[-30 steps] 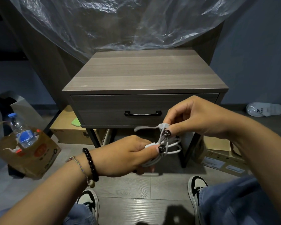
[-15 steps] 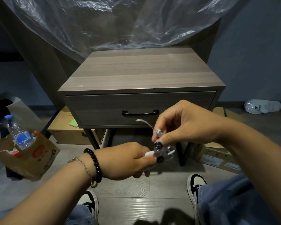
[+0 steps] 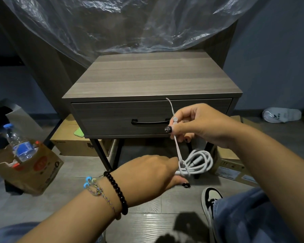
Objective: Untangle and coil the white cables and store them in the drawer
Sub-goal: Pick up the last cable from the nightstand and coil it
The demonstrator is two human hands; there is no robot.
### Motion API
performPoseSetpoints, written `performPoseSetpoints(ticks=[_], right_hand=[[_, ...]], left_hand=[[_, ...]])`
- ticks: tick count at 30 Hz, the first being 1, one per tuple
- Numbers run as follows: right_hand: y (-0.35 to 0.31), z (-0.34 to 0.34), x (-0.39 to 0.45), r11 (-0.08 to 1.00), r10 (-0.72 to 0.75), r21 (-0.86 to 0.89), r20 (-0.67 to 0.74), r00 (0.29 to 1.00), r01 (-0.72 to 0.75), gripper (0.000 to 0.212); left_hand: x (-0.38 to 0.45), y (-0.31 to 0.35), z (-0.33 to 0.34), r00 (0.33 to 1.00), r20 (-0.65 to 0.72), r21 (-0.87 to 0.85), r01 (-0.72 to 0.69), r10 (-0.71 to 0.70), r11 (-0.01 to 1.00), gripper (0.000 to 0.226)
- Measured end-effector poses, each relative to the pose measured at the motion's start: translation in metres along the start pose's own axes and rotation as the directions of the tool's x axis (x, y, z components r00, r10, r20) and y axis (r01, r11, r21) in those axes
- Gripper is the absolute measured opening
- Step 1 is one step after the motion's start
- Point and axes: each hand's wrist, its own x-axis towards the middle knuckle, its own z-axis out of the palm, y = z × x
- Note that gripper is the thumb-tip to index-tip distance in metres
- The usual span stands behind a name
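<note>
— While I go by the head view, the only one I have, tell me where the cable sits.

— I see the white cable [image 3: 197, 162] bunched in loose loops, hanging in the air below and in front of the nightstand drawer [image 3: 116, 116], which is closed. My left hand [image 3: 147, 174] pinches the bundle at its left edge, fingers curled onto it.

— And the other grip?

— My right hand [image 3: 198, 123] is higher up, narrow grip, thumb and fingers pinching one strand near a small white end piece. A thin tail runs up from that pinch across the drawer front.

— So which way does the strand run?

— Steeply, from the right hand down and slightly right to the bundle at the left hand. The two hands are one above the other, the right nearer the drawer handle [image 3: 150, 121].

— Your reading?

— I judge the coil is being tied off or freed along that line; the drawer has not been opened yet, and the right hand is better placed for the handle.
</note>
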Motion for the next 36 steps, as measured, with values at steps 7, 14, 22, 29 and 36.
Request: performPoseSetpoints(ticks=[7, 14, 22, 29, 36], right_hand=[[0.013, 0.000, 0.009, 0.991, 0.134, 0.016, -0.003, 0.991, -0.134, 0.011], [0.019, -0.003, 0.016, 0.978, 0.201, 0.103, -0.270, 0.942, -0.180, 0.014], [0.009, -0.008, 0.015, 0.919, 0.220, 0.383, -0.316, 0.923, -0.088, 0.008], [0.005, -0.002, 0.000, 0.997, 0.032, 0.073, -0.242, 0.970, -0.015, 0.019], [0.014, 0.004, 0.001, 0.880, -0.239, -0.472, -0.353, 0.905, 0.049, 0.037]], left_hand=[[-0.008, -0.008, -0.010, 0.981, -0.189, -0.345, -0.110, 0.046, 0.932, 0.018], [-0.009, -0.018, -0.013, 0.942, -0.297, -0.613, -0.063, -0.155, 0.788, 0.028], [-0.005, -0.014, -0.035, 0.858, -0.203, -0.976, -0.218, -0.472, 0.025, 0.044], [-0.004, -0.031, -0.043, 0.828, 0.000, -0.969, -0.137, -0.560, -0.203, 0.048], [0.000, -0.035, -0.030, 0.868, 0.117, -0.945, -0.053, -0.483, -0.324, 0.038]])
